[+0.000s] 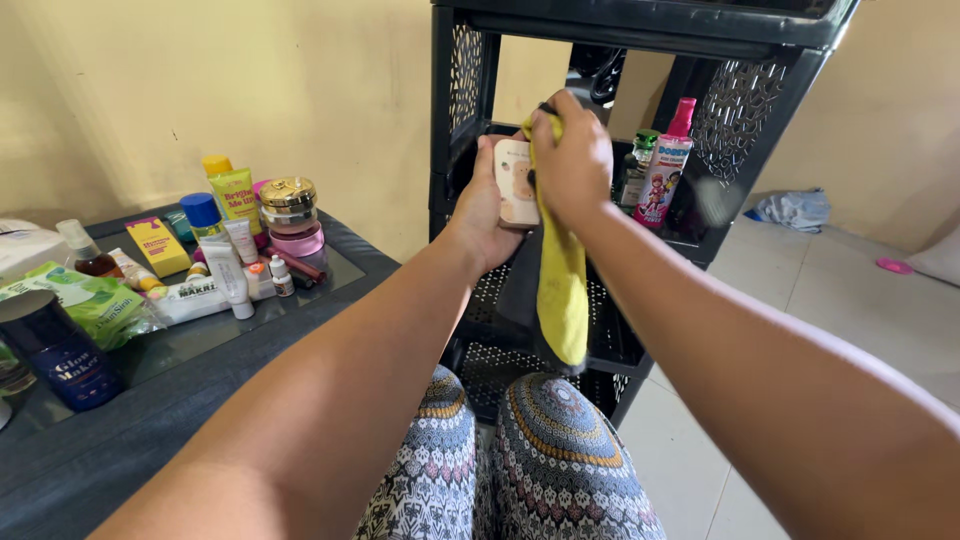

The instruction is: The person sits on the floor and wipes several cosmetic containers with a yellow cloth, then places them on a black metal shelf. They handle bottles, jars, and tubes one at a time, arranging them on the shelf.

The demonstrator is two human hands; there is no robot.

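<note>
My left hand (480, 205) grips a small pale pink box-shaped compact (516, 183) and holds it upright in front of the black plastic shelf rack (455, 90). My right hand (572, 160) presses a yellow cloth (563, 285) against the right side of the compact. The cloth hangs down below both hands toward my knees. Behind my right hand, a pink spray bottle (666, 165) and a small green-capped bottle (636, 168) stand on the rack's shelf.
A dark table (130, 420) at the left carries several cosmetics: a gold-lidded jar (289, 203), a yellow tube (235, 192), a white tube (228, 280), a dark blue jar (58, 352), a green packet (90, 300). Tiled floor lies at right, with a crumpled cloth (795, 210).
</note>
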